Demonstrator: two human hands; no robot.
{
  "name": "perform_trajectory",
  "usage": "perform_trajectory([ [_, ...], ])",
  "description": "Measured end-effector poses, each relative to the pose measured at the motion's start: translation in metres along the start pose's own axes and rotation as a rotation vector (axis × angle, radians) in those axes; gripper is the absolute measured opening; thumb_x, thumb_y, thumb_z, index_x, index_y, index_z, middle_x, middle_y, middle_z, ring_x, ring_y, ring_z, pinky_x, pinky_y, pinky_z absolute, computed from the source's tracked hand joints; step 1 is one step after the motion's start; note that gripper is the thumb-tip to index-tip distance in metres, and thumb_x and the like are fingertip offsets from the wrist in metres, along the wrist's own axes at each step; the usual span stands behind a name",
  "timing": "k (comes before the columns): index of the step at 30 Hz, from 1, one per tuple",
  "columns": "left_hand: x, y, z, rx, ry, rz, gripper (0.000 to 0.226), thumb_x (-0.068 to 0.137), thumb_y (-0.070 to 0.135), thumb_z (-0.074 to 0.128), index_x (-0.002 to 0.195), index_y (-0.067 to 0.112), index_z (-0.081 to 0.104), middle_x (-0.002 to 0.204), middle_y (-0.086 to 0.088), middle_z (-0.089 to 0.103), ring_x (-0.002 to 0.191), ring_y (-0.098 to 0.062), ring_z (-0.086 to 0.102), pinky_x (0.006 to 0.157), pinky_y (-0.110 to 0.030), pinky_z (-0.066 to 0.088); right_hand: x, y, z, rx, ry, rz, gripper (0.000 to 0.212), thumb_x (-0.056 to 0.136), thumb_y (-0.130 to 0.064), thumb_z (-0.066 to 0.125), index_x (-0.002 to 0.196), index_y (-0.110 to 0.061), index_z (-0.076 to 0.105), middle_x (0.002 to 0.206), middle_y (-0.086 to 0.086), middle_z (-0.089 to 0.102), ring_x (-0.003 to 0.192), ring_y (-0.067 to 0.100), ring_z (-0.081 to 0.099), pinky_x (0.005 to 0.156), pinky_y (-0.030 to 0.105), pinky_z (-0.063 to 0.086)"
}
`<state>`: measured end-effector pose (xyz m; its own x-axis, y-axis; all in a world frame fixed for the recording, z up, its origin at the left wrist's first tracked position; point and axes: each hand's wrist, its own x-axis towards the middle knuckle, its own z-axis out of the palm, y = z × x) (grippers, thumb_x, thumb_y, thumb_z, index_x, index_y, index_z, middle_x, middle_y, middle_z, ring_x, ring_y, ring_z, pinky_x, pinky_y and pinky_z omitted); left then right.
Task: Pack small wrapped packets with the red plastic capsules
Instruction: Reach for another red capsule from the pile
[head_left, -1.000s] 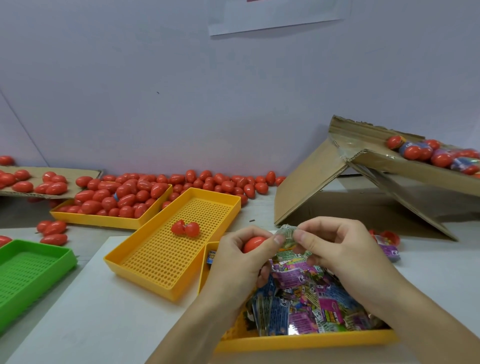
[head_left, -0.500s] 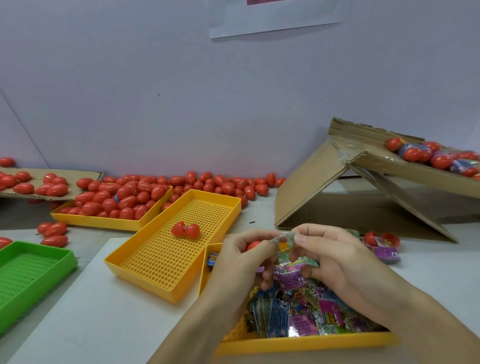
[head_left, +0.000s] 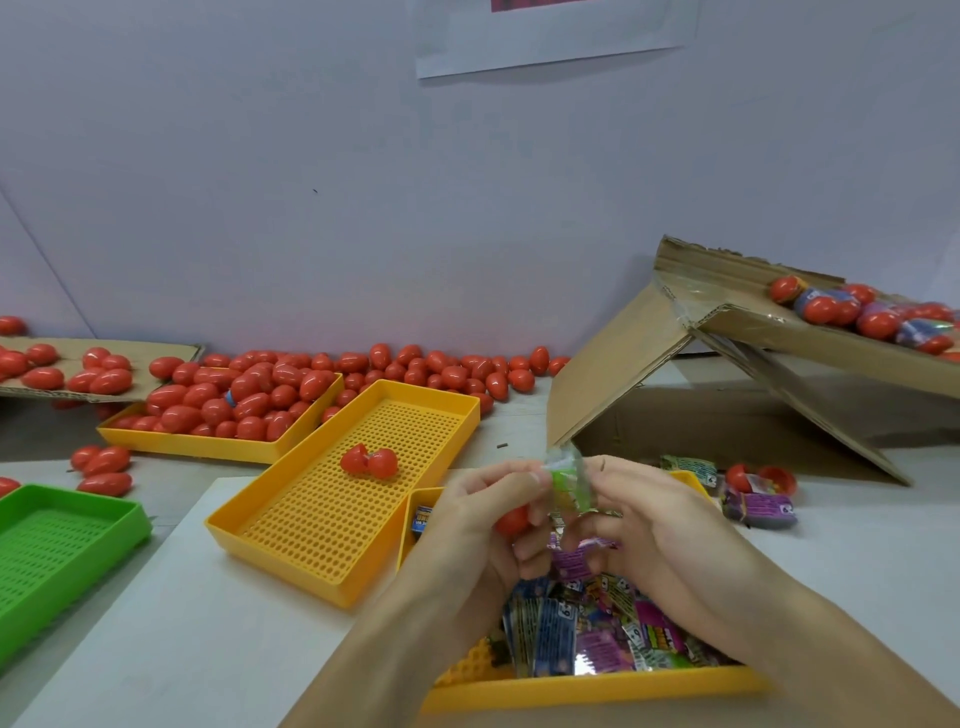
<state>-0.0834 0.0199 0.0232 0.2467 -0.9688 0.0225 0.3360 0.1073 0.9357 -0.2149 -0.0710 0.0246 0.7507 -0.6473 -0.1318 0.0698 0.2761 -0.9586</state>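
Over the packet tray (head_left: 597, 693), the left hand (head_left: 488, 525) cups a red capsule (head_left: 513, 521) ready for filling while both grips pinch one packet (head_left: 569, 475), the right hand (head_left: 654, 530) folding it small.

"6+" on blue packet (head_left: 543, 631); rest illegible.
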Motion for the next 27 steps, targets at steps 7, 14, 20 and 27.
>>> perform_trajectory([
  [7,0.005,-0.002,-0.004,-0.066,0.221,-0.015,0.023,0.072,0.022,0.072,0.055,0.019,0.057,0.06,-0.001,0.046,0.047,-0.012,0.035,0.042,-0.023,0.031,-0.007,0.001,-0.005,-0.405,0.169,-0.418,0.012,0.097,-0.017,0.06,0.105,-0.027,0.06,0.075,0.001,0.065,0.067,0.012,0.061,0.061,0.026,0.049],
  [14,0.004,-0.003,-0.003,-0.046,0.22,-0.02,0.022,0.072,0.024,0.072,0.056,0.016,0.059,0.059,-0.001,0.046,0.047,-0.013,0.035,0.042,-0.024,0.031,-0.008,0.009,0.0,-0.615,0.117,-0.477,0.015,0.09,-0.033,0.068,0.104,-0.035,0.064,0.082,-0.002,0.064,0.079,0.013,0.063,0.075,0.033,0.055],
  [20,0.005,-0.004,-0.001,-0.012,0.204,-0.029,0.025,0.074,0.029,0.071,0.057,0.016,0.058,0.058,-0.001,0.046,0.046,-0.014,0.036,0.042,-0.025,0.03,-0.005,0.012,-0.003,-0.647,0.149,-0.489,0.013,0.088,-0.038,0.068,0.101,-0.037,0.064,0.082,-0.006,0.065,0.081,0.01,0.064,0.073,0.027,0.054],
  [27,0.004,-0.004,-0.002,0.024,0.223,-0.011,0.028,0.078,0.028,0.071,0.059,0.014,0.055,0.059,-0.002,0.045,0.048,-0.015,0.035,0.045,-0.026,0.029,-0.006,0.011,-0.002,-0.578,0.11,-0.534,0.029,0.081,-0.046,0.067,0.106,-0.036,0.058,0.08,-0.003,0.062,0.079,0.014,0.062,0.074,0.033,0.054],
])
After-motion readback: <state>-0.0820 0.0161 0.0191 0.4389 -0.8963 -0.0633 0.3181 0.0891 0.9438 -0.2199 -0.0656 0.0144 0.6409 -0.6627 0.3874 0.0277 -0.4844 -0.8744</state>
